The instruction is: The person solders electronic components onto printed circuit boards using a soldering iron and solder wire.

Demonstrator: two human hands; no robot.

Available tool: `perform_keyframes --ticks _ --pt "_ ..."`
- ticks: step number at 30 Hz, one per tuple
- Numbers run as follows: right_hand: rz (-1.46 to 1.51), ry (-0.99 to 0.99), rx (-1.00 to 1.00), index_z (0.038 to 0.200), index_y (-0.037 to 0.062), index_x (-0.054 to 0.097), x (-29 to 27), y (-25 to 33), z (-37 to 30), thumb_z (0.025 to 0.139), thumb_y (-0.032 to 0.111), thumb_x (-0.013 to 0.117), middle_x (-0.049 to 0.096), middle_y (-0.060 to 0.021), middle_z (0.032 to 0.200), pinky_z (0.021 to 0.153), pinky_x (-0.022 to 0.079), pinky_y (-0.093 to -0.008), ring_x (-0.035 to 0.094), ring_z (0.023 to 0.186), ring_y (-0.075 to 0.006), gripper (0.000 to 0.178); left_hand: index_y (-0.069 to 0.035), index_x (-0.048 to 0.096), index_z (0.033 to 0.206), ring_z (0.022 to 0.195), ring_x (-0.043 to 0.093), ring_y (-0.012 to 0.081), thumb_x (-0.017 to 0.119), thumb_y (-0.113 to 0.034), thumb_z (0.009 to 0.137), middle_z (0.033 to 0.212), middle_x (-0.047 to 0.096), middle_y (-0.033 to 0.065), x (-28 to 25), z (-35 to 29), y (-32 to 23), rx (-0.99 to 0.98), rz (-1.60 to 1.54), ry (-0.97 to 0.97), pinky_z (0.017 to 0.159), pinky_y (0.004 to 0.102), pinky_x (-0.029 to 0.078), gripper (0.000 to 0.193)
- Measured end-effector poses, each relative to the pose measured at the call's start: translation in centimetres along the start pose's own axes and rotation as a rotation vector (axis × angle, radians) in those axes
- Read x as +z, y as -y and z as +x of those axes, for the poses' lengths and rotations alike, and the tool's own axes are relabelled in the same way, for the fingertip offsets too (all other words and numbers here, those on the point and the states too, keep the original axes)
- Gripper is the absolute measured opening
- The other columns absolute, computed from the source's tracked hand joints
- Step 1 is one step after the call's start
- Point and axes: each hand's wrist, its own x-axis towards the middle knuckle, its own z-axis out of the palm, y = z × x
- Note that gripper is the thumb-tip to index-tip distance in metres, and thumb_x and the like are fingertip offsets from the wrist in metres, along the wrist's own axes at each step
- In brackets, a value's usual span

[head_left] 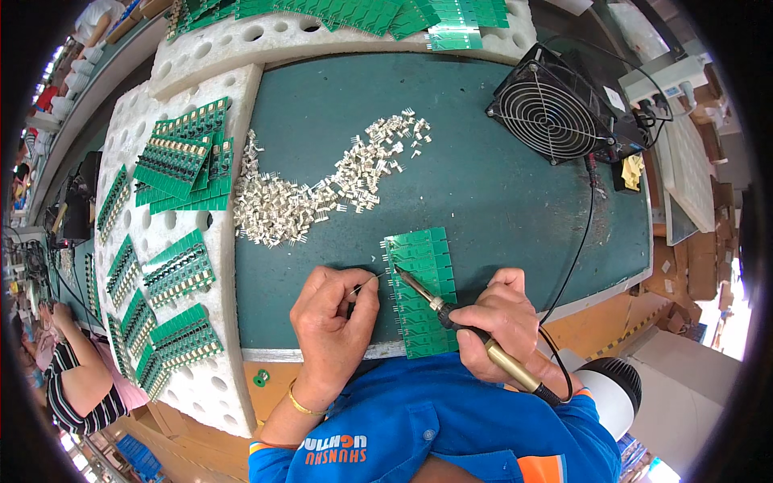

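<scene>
My right hand is wrapped round a soldering iron with a brass-coloured handle. The iron's tip meets the left part of a green circuit board, which lies on the bench near its front edge. A row of pins sticks out along the board's left side. Between thumb and forefinger, my left hand pinches a thin solder wire whose end points at the iron's tip. Whether the wire touches the tip I cannot tell.
Loose white connectors lie heaped on the green bench. White foam slabs at left and back carry green boards. A black fan stands back right. The iron's cable runs along the right. Another person's arm shows far left.
</scene>
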Motion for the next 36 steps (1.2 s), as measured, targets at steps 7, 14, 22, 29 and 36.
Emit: perform_keyframes --ticks 7,14,22,29,36 --pt "0.003 0.002 0.004 0.086 0.0067 0.065 -0.03 0.02 0.04 0.064 0.002 0.069 0.061 -0.0013 0.063 0.066 0.038 -0.0355 0.050 0.051 -0.0172 0.023 -0.003 0.068 0.083 0.053 0.042 0.0055 0.070 0.004 0.077 0.068 0.051 0.0015 -0.08 0.02 -0.15 -0.003 0.004 0.017 0.045 0.0219 0.034 0.009" --pt "-0.006 0.023 0.003 0.088 0.0070 0.065 -0.23 0.16 0.15 0.064 0.002 0.069 0.061 -0.0013 0.063 0.067 0.039 -0.0356 0.050 0.050 -0.0176 0.025 -0.003 0.068 0.083 0.053 0.043 0.0060 0.070 0.004 0.077 0.068 0.051 0.0017 -0.02 -0.06 -0.02 -0.013 -0.013 0.022 0.045 0.0221 0.034 0.009" --pt "-0.009 0.016 -0.003 0.089 0.0071 0.065 -0.07 0.12 -0.09 0.064 0.002 0.069 0.061 -0.0006 0.062 0.067 0.038 -0.0355 0.050 0.050 -0.0174 0.027 -0.002 0.068 0.083 0.054 0.043 0.0063 0.070 0.004 0.077 0.069 0.052 0.0021 -0.07 -0.03 -0.24 -0.015 -0.004 0.033 0.046 0.0219 0.035 0.009" --pt "-0.035 0.031 -0.024 0.090 0.0067 0.064 -0.19 0.24 -0.30 0.064 0.004 0.071 0.059 -0.0002 0.060 0.066 0.036 -0.0349 0.050 0.049 -0.0168 0.026 -0.002 0.069 0.083 0.055 0.044 0.0063 0.070 0.004 0.077 0.069 0.052 0.0021 -0.04 0.00 -0.29 -0.005 -0.003 0.040 0.046 0.0219 0.035 0.009" --pt "-0.069 0.042 -0.044 0.092 0.0069 0.063 -0.09 0.46 -0.48 0.068 0.009 0.071 0.059 -0.0001 0.059 0.067 0.037 -0.0352 0.051 0.049 -0.0161 0.025 -0.003 0.069 0.084 0.055 0.045 0.0066 0.070 0.004 0.077 0.069 0.054 0.0026 -0.02 0.00 -0.18 -0.006 0.007 0.040 0.046 0.0221 0.035 0.010"
